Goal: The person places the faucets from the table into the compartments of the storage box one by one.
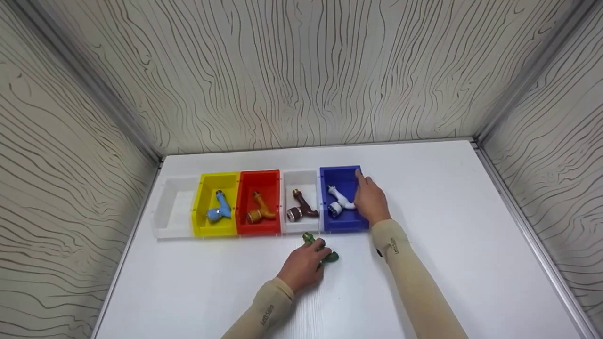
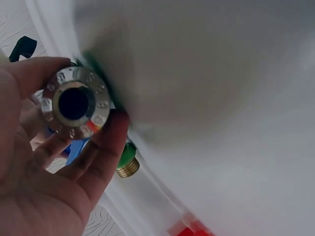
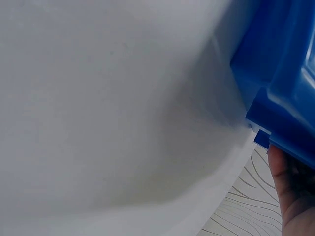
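My left hand [image 1: 304,266] holds a green tap [image 1: 332,257] on the white tabletop, in front of the bins. In the left wrist view, thumb and fingers pinch it around its round end with a numbered metal ring [image 2: 102,101]; its brass threaded end [image 2: 129,169] sticks out past the fingers. My right hand [image 1: 372,200] grips the right wall of a blue bin [image 1: 346,225]. A white tap [image 1: 343,198] lies inside that bin, close to the hand. In the right wrist view, a digit [image 3: 278,164] presses against the blue bin's edge.
Left of the blue bin, a white bin [image 1: 301,228] holds a brown tap, a red bin [image 1: 259,229] an orange-brown one, and a yellow bin [image 1: 214,231] a light blue one. Another white bin [image 1: 179,202] ends the row. Patterned walls [image 1: 301,75] enclose the table.
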`<state>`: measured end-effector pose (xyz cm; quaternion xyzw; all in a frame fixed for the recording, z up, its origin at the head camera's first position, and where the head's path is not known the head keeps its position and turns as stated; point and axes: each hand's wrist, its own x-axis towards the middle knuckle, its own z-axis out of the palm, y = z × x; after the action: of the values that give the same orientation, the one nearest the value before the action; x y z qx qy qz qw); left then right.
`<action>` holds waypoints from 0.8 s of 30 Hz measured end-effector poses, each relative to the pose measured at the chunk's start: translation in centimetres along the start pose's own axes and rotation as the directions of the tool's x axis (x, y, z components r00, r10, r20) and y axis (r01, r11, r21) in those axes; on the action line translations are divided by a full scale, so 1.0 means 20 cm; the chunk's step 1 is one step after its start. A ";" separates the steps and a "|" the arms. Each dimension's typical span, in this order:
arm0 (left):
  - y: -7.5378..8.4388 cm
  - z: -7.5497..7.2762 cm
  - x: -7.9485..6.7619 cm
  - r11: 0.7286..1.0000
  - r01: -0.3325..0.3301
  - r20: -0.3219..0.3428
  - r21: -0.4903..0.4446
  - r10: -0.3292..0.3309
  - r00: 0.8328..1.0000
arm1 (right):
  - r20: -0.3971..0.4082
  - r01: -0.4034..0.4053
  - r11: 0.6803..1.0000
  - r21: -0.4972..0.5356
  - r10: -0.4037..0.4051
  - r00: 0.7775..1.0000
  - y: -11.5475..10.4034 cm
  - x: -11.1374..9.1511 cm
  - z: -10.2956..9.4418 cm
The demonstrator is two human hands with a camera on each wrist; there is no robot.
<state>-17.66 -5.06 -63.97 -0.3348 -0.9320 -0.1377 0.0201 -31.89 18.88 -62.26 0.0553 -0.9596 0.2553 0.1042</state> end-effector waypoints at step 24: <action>-0.15 -0.23 -0.09 0.997 -0.077 -0.087 -0.006 0.077 0.993 | 0.012 0.012 1.000 -0.016 -0.012 1.000 0.01 0.00 -0.01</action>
<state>-18.32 -9.62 -60.59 -0.3643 -0.9159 -0.1558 0.0641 -31.89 19.04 -62.23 0.0616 -0.9619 0.2464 0.1007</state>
